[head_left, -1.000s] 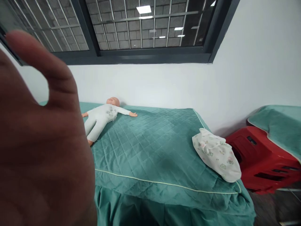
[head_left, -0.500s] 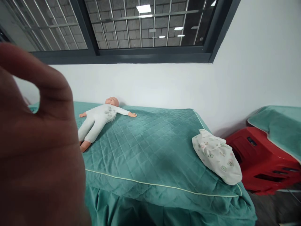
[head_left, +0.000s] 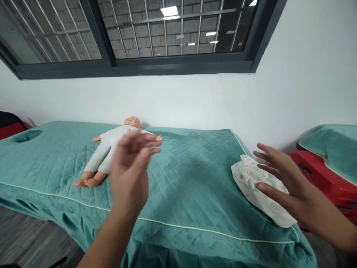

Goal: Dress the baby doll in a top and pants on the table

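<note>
My left hand is raised over the bed, fingers bent forward and apart from the thumb, with nothing in it. Behind it a baby doll in a white suit lies on its back, its middle partly covered by the hand. At the right, my right hand hovers with spread fingers in front of a white cloth item printed with small animals and flowers. That cloth lies crumpled near the bed's right edge; I cannot tell whether the fingers touch it.
The bed has a green quilted cover with pale piping and a hole at the left. A red plastic case stands beyond the right edge, under a green cloth. A barred window is above.
My left hand has moved away from close before the camera, down and to the right over the bed. My right hand has come into view by the printed cloth.
</note>
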### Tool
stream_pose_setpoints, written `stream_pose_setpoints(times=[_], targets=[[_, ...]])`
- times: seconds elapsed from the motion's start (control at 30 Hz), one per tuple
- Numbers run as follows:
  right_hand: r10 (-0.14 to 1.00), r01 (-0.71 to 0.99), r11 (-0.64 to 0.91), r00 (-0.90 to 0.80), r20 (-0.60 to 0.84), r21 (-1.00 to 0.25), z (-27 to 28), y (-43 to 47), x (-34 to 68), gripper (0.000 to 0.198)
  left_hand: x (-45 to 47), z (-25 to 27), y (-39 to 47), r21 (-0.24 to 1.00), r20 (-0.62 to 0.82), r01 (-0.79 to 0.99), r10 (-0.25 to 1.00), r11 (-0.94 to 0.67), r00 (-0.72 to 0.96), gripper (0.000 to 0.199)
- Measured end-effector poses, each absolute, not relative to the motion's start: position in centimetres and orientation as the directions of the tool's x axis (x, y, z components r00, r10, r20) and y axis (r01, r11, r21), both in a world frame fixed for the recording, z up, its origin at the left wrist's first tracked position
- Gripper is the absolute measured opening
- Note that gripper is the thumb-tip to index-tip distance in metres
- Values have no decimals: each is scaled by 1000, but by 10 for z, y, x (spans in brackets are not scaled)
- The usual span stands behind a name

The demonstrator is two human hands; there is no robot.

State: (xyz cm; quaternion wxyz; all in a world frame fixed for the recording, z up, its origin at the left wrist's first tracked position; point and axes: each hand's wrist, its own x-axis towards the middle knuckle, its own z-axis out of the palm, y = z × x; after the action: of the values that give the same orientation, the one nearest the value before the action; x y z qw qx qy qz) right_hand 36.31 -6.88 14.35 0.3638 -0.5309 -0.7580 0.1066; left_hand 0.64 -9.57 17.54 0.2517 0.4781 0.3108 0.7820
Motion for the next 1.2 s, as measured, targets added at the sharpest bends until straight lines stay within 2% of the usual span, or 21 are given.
stream_pose_setpoints(times=[0.07,0.13,0.17,0.23,0.33,0.4,0.47,0.53,0.57,0.6,0.67,0.73,0.77,0.87,0.93,1.03,1.1,1.2], targets=[[895,861,329,-155,418,-386,102,-48,389,73,10,126,-65,852,453,-78,804,-518,-386,33],[943,950,113,-10,334,-292,60,-31,418,74,13,73,-35,949,264,-77,903,-306,-339,35],[950,956,27,67,305,-294,44,-25,430,72,15,49,-23,974,191,-61,930,-220,-316,34],[966,924,-59,148,210,-379,25,-19,445,55,20,14,-7,994,103,10,955,-104,-277,29],[971,882,-165,224,84,-441,30,-19,436,46,29,-6,0,980,145,165,971,-114,-190,25],[964,863,-187,254,82,-470,46,-21,416,43,33,-3,-2,956,185,255,973,-145,-141,24],[978,839,-115,191,89,-531,63,-19,389,37,35,5,-5,931,203,327,975,-162,-95,25],[987,815,86,8,159,-573,76,-14,357,33,36,12,-9,930,198,321,980,-180,-23,26],[971,802,203,-92,219,-562,80,-10,338,32,36,14,-11,947,184,262,982,-186,32,28],[938,784,322,-189,290,-530,83,-6,318,29,35,16,-13,970,174,157,981,-186,86,31],[796,711,582,-396,459,-396,87,0,273,20,33,17,-15,975,181,-157,974,-159,137,45],[615,600,770,-609,501,-216,87,1,227,26,30,16,-17,873,181,-474,978,-111,106,60],[552,557,817,-682,479,-149,86,-1,205,32,28,15,-17,804,158,-588,985,-89,67,62],[482,473,874,-810,334,-114,78,-12,158,39,19,13,-14,641,-3,-766,998,-47,-64,48],[469,432,882,-846,254,-189,70,-21,144,35,14,14,-11,602,-139,-797,978,-41,-156,37],[489,388,842,-842,227,-374,64,-28,147,31,11,17,-5,595,-275,-804,939,-1,-204,37],[555,388,782,-790,261,-488,66,-25,156,32,13,18,-3,578,-249,-816,950,-9,-186,34],[696,434,687,-622,358,-582,75,-8,168,31,18,15,0,638,-78,-747,949,-189,-307,32]])
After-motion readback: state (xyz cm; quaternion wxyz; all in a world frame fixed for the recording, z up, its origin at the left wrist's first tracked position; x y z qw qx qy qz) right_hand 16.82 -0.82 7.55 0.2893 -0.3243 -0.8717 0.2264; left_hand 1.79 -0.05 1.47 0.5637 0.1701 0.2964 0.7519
